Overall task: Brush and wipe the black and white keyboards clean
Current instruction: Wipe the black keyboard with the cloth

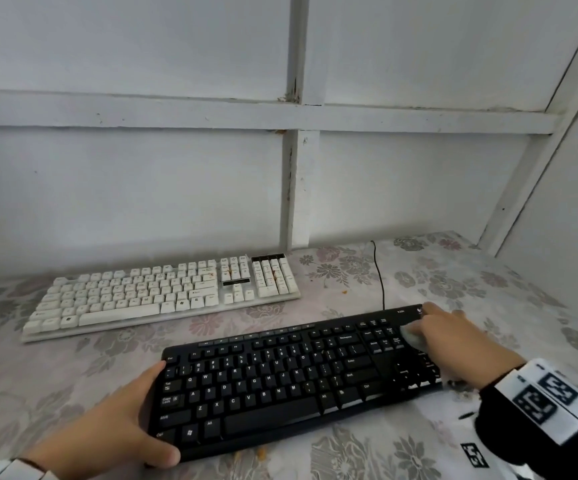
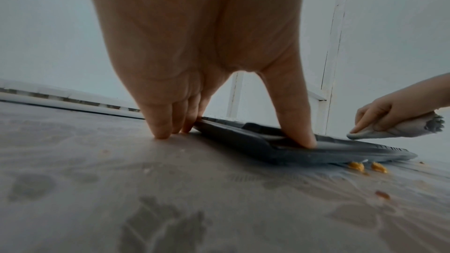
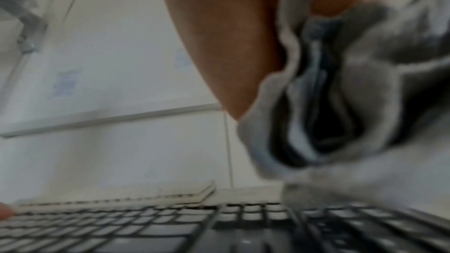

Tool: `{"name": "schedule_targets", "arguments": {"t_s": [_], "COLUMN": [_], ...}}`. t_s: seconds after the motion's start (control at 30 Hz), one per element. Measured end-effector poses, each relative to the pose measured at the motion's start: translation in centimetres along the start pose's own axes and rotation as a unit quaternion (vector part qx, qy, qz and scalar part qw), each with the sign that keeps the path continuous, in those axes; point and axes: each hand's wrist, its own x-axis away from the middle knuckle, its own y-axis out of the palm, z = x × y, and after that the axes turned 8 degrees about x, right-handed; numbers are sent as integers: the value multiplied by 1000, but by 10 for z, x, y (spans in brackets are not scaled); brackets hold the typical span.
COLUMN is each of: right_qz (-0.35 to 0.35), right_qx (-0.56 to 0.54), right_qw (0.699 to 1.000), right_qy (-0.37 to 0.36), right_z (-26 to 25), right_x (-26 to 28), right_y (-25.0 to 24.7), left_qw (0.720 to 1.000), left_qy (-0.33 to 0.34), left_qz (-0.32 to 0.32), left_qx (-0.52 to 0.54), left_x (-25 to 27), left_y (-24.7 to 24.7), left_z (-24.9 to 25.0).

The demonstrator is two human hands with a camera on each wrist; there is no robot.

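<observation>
The wiping step is on. The black keyboard (image 1: 298, 379) lies near on the desk (image 1: 471, 282). The left hand (image 1: 114, 424) holds its left end in a firm grip. The right hand (image 1: 460, 341) pinches a grey cloth (image 1: 414, 336) on the far right keys. The cloth view is blurry, so dirt is hard to see. Next, rub along the rows. The white keyboard (image 1: 162, 292) waits behind, maybe stained orange.

Two keyboards, one black keyboard (image 1: 298, 379) and one white keyboard (image 1: 162, 292); one grey cloth (image 1: 412, 336); two hands.
</observation>
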Motion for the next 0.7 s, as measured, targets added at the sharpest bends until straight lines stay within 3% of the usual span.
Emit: {"name": "schedule_targets", "arguments": {"t_s": [0.1, 0.17, 0.27, 0.43, 0.7], "right_qz": [36, 11, 3, 47, 45], "right_qx": [-78, -105, -85, -51, -28], "right_qw": [993, 981, 975, 978, 996], "right_qy": [-85, -162, -207, -195, -77], "right_z": [-30, -59, -92, -94, -17], "right_x": [1, 2, -4, -17, -6], "right_y": [2, 0, 4, 30, 33], "left_qw": [1000, 1000, 999, 998, 999], "left_qy": [2, 3, 10, 12, 22], "left_qz": [-3, -2, -18, -38, -30], "left_qx": [13, 29, 44, 57, 33], "left_x": [-1, -2, 2, 3, -2], "left_y": [0, -1, -1, -3, -5], "left_z": [-2, -4, -2, -3, -8]}}
